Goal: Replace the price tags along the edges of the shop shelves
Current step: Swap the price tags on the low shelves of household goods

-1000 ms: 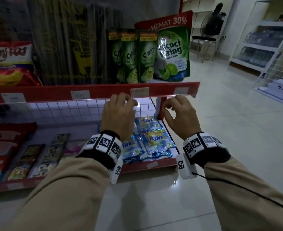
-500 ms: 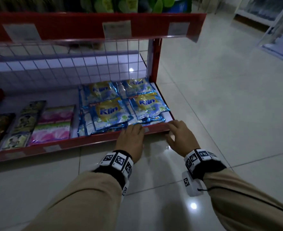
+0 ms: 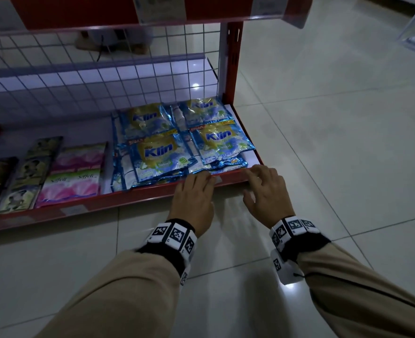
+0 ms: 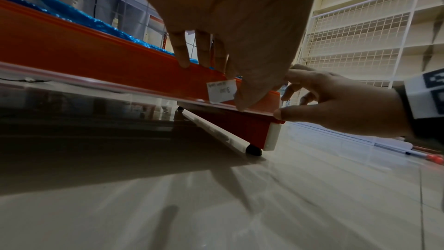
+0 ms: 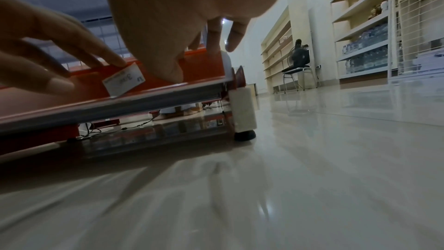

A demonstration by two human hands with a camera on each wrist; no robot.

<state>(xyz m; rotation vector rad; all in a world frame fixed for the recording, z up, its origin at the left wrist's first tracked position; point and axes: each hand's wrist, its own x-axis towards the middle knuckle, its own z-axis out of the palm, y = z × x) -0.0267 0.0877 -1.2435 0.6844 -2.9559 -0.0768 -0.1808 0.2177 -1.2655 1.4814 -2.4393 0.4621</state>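
Left hand (image 3: pixel 193 194) fingers flat on a small white price tag (image 4: pixel 222 91) at the red bottom shelf edge (image 3: pixel 84 208), right hand (image 3: pixel 266 191) loose beside it, holding nothing

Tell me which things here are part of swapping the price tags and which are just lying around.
Part of the job:
price tag on the bottom shelf edge
left hand, fingers at the tag
right hand at the shelf's end

Just there:
Klin sachets
pink sachets
wire grid
chair
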